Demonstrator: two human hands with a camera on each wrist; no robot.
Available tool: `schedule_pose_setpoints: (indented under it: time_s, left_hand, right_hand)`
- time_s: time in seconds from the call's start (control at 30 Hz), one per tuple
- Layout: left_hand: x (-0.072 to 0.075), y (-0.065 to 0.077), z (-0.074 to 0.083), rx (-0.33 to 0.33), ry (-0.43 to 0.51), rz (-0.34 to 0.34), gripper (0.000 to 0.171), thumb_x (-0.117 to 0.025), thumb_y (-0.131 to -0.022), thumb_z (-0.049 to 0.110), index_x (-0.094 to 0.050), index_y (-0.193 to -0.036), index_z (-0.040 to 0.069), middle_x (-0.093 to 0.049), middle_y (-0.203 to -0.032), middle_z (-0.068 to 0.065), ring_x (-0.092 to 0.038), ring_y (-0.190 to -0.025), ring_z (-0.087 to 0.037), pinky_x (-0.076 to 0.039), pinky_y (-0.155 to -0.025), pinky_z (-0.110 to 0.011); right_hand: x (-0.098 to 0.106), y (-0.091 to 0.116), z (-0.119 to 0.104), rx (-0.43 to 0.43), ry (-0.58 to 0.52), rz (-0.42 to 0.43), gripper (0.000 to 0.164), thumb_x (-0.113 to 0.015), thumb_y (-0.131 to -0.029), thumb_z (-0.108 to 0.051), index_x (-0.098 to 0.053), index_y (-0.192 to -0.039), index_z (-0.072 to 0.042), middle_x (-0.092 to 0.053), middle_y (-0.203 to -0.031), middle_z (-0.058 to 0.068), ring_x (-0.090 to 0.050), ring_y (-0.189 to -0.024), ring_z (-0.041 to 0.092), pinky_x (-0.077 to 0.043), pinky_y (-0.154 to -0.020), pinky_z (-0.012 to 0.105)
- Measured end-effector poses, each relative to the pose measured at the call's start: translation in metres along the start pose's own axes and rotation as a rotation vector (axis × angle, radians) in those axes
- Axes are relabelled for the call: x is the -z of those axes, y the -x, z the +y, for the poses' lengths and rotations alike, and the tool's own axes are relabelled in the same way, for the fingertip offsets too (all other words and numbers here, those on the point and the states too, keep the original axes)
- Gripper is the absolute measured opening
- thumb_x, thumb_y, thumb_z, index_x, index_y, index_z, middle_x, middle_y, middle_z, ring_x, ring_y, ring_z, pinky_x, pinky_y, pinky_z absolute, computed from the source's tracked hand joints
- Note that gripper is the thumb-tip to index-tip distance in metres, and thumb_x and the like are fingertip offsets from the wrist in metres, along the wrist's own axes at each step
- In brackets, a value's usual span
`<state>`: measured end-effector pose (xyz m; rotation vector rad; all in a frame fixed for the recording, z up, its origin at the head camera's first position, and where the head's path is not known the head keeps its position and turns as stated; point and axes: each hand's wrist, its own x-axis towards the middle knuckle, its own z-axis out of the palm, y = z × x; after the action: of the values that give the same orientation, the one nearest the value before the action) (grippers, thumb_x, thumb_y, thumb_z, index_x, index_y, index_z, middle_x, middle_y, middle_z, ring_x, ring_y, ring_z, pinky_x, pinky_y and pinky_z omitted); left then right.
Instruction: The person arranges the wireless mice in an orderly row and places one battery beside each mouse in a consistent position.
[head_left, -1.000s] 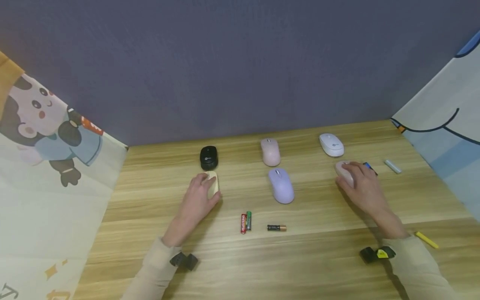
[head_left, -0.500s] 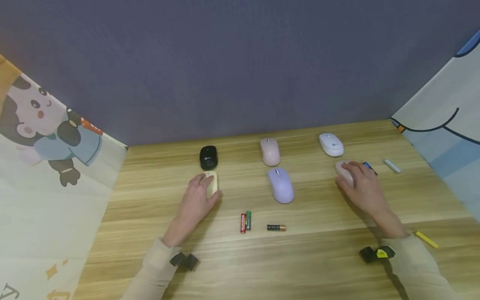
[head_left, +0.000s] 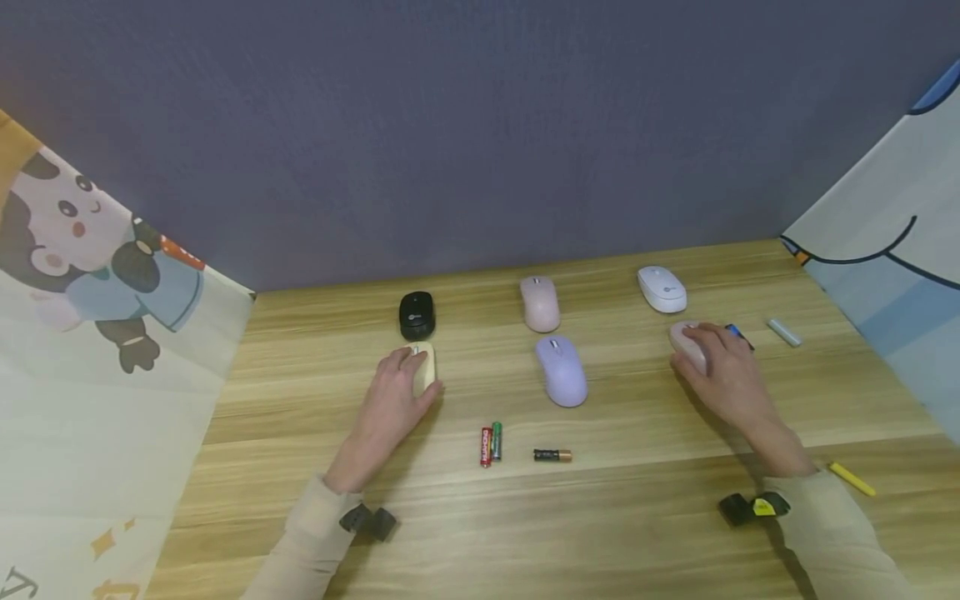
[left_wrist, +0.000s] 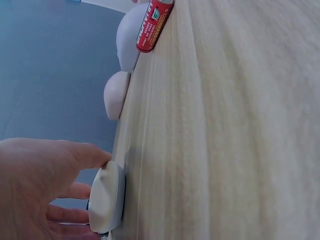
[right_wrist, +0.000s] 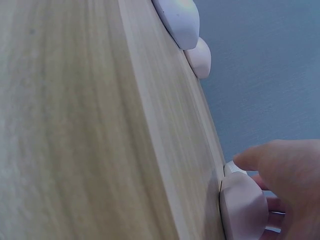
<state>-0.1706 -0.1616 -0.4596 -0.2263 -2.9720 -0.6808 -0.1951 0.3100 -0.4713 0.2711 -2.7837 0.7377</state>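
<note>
Note dark backdrop (head_left: 480, 133) across upper frame, wood-grain surface (head_left: 480, 533) below
See left hand (head_left: 390, 404) left of centre, grasping pale yellow mouse (head_left: 425, 375) from above with thumb to one side: a hold probably suited to a domed shell
See right hand (head_left: 727, 379) right of centre, grasping blush mouse (head_left: 684, 344) likewise, weight apparently left to the surface
Find lavender mouse (head_left: 562, 372) mid-frame, pink mouse (head_left: 541, 305) behind; white mouse (head_left: 663, 290) farther right, black mouse (head_left: 417, 316) left, just beyond the yellow one: all base down, likely for stability
Spot yellow stick (head_left: 852, 479) at lower right
Find red battery (head_left: 486, 447) and green battery (head_left: 497, 442) paired at lower centre, black battery (head_left: 552, 456) crosswise nearby: laid flat, perhaps against toppling
</note>
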Motion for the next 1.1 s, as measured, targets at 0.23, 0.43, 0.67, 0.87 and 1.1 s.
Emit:
schedule_pose_setpoints:
  time_s: [0.23, 0.43, 0.67, 0.87, 1.1]
  left_hand:
    - [0.000, 0.000, -0.001, -0.004, -0.005, 0.003, 0.059, -0.076, -0.094, 0.031, -0.060, -0.138, -0.004, -0.052, -0.145, -0.032, -0.050, -0.136, -0.048, -0.043, -0.115, -0.057]
    - [-0.001, 0.000, -0.003, -0.027, -0.032, 0.008, 0.060, -0.076, -0.094, 0.033, -0.060, -0.139, -0.004, -0.054, -0.144, -0.032, -0.053, -0.132, -0.048, -0.046, -0.113, -0.057]
    - [-0.003, 0.001, -0.003, -0.040, -0.068, 0.014, 0.063, -0.077, -0.094, 0.036, -0.058, -0.141, -0.003, -0.054, -0.145, -0.032, -0.055, -0.130, -0.049, -0.047, -0.111, -0.056]
    - [-0.004, 0.002, -0.002, -0.056, -0.088, 0.028, 0.064, -0.077, -0.093, 0.036, -0.059, -0.139, -0.004, -0.055, -0.143, -0.032, -0.057, -0.128, -0.050, -0.048, -0.110, -0.056]
    - [-0.006, 0.002, -0.004, -0.088, -0.100, 0.061, 0.063, -0.078, -0.092, 0.035, -0.060, -0.137, -0.005, -0.057, -0.140, -0.032, -0.059, -0.125, -0.049, -0.051, -0.107, -0.056]
  right_hand:
    - [-0.001, 0.000, 0.001, 0.009, -0.005, 0.012, 0.044, -0.069, -0.098, -0.017, -0.057, -0.131, 0.009, -0.050, -0.137, 0.039, -0.043, -0.124, 0.061, -0.034, -0.101, 0.075]
    - [-0.002, -0.001, 0.003, 0.037, -0.017, 0.027, 0.044, -0.070, -0.097, -0.016, -0.058, -0.130, 0.010, -0.051, -0.135, 0.040, -0.043, -0.122, 0.062, -0.034, -0.100, 0.076]
    - [0.005, -0.002, 0.006, -0.012, -0.058, -0.078, 0.053, -0.068, -0.101, -0.024, -0.053, -0.137, 0.012, -0.044, -0.144, 0.041, -0.038, -0.128, 0.065, -0.030, -0.103, 0.078]
    - [0.012, -0.001, 0.012, -0.009, -0.099, -0.094, 0.050, -0.066, -0.101, -0.022, -0.052, -0.137, 0.011, -0.041, -0.145, 0.042, -0.038, -0.127, 0.064, -0.035, -0.098, 0.077]
    - [0.021, -0.003, 0.020, 0.048, -0.154, -0.028, 0.037, -0.058, -0.105, -0.014, -0.057, -0.129, 0.014, -0.044, -0.139, 0.045, -0.037, -0.127, 0.067, -0.030, -0.103, 0.081]
